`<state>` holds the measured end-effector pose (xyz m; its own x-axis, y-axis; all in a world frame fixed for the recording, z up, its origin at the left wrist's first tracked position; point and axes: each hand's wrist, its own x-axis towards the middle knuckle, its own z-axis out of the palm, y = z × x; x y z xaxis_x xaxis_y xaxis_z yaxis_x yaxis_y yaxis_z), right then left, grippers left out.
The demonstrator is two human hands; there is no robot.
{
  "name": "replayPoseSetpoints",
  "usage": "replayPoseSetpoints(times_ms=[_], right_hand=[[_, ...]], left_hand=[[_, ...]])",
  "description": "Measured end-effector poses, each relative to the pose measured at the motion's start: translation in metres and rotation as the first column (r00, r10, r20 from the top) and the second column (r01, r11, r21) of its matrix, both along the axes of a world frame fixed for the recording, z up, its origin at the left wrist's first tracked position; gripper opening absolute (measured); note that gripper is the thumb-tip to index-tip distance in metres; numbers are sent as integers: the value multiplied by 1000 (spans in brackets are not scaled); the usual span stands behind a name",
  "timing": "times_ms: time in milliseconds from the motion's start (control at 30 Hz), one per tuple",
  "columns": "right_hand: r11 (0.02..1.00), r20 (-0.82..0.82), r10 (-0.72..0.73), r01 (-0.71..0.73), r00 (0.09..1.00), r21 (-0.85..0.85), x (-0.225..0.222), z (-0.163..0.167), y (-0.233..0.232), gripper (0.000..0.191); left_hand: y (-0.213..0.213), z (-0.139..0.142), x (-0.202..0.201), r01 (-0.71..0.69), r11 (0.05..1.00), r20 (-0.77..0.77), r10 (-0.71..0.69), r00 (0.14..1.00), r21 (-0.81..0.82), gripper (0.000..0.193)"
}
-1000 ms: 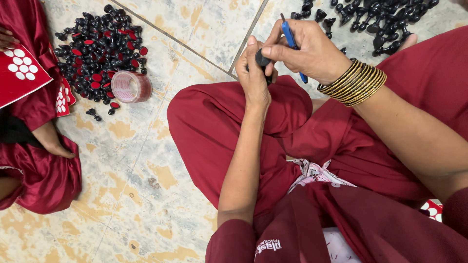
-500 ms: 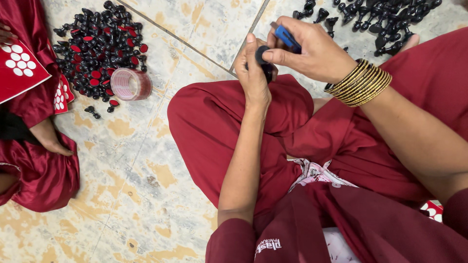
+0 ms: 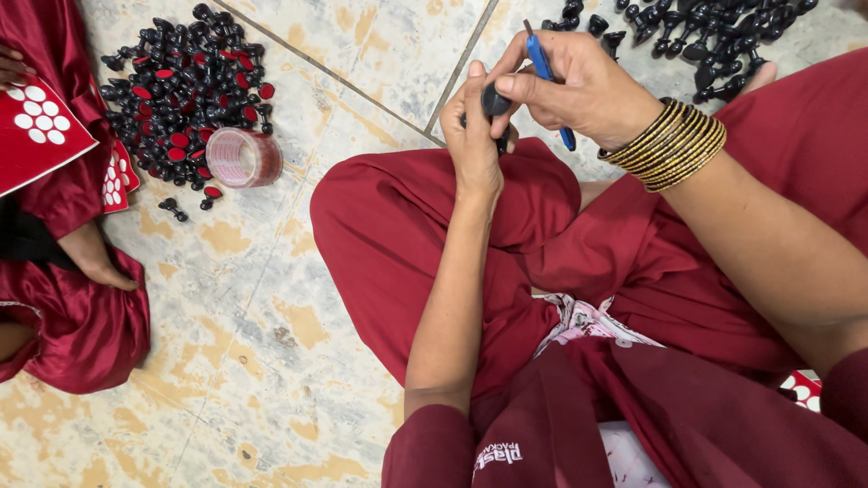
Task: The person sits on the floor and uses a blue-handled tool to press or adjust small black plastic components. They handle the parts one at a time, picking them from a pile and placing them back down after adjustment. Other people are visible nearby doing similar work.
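Note:
My left hand (image 3: 475, 136) grips a small black plastic piece (image 3: 495, 101) above my knee. My right hand (image 3: 579, 90), with gold bangles (image 3: 674, 145) on its wrist, holds a blue tool (image 3: 547, 77) between its fingers and presses its thumb on the top of the black piece. Both hands meet over my red-clothed lap (image 3: 434, 217).
A pile of black pieces with red tops (image 3: 181, 90) lies on the tiled floor at upper left beside a roll of tape (image 3: 242, 157). Another heap of plain black pieces (image 3: 705, 32) lies at top right. Another person in red, with a bare foot (image 3: 95, 258), holds a red sheet of white dots (image 3: 36, 126) at left.
My right hand has tilted the blue tool more upright and shifted its thumb onto the black piece. The left hand stays in place.

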<state>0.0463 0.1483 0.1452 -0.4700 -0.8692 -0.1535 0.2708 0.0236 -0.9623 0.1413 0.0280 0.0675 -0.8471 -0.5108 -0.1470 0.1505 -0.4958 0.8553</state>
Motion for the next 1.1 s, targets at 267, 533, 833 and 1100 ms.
replayPoseSetpoints(times_ms=[267,533,833,1100], right_hand=[[996,68,28,-22,997,-84,-5,-20,7,23],[957,-197,-174,212,965,196,-16,-26,5,14],[987,-139,-124,137,982,84,-14,-46,3,16],[984,-29,-151,153,988,91,-18,-52,15,10]], left_hand=[[0,-8,-1,36,994,14,-38,999,103,43],[-46,17,23,-162,960,-105,189,976,227,33],[-237,-52,258,-508,143,-92,908,409,-849,34],[-267,-101,350,363,-85,-51,994,101,-928,39]])
